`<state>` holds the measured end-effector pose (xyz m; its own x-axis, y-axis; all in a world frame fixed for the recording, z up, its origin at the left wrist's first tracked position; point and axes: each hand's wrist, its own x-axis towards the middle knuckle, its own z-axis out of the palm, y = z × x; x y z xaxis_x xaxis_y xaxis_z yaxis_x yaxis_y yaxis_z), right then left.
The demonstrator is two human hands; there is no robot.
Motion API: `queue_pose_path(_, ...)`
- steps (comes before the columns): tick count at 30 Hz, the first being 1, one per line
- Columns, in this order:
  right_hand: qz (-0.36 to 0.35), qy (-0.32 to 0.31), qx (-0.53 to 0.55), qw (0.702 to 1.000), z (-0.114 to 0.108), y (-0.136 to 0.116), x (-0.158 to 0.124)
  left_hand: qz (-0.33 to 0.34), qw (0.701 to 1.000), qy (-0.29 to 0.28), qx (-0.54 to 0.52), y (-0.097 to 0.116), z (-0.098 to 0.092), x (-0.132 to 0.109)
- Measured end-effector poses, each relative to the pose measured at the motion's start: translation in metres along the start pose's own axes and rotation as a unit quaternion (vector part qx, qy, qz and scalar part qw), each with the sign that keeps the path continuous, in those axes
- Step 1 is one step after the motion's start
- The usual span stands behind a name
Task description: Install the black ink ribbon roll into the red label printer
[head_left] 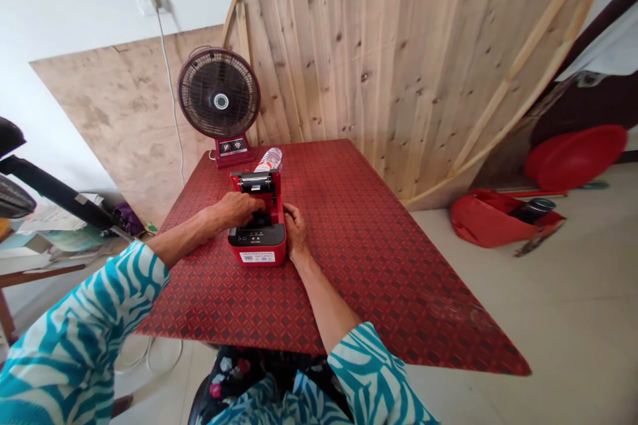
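Note:
A red and black label printer point(258, 255) stands on the table with its lid point(256, 180) raised. My left hand point(239, 209) reaches in from the left, over the opened compartment. Its fingertips are down inside, and I cannot make out whether they pinch anything. Against the printer's right wall, my right hand point(296, 229) has its fingers curled at the side and rear edge, gripping it. A white label with printing is stuck on the printer's front face. Behind the raised lid lies a clear plastic bottle point(270, 159), partly hidden.
A patterned red cloth covers the table point(359, 265). At its far left corner stands a dark red fan point(219, 96), near a wall socket point(152, 0) with a cable. Wooden boards point(359, 46) lean behind. On the floor at right are a red bag point(486, 219) and a red basin point(575, 158).

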<state>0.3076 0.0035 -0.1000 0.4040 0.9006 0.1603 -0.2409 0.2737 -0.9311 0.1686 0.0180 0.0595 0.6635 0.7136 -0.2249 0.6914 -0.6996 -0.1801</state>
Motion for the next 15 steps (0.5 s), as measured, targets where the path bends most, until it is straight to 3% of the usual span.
queue_pose_path(4,0.014,-0.002,0.016,1.000,0.000,0.001,0.000,-0.033,0.998,0.040,-0.029,-0.008,-0.001,-0.018)
queue_pose_path(10,0.019,-0.003,0.023,1.000,-0.002,0.005,0.001,-0.032,0.957,0.151,-0.246,-0.020,0.003,-0.026)
queue_pose_path(15,0.019,-0.010,0.015,1.000,-0.004,0.007,0.002,-0.032,0.949,0.206,-0.238,-0.014,0.008,-0.035)
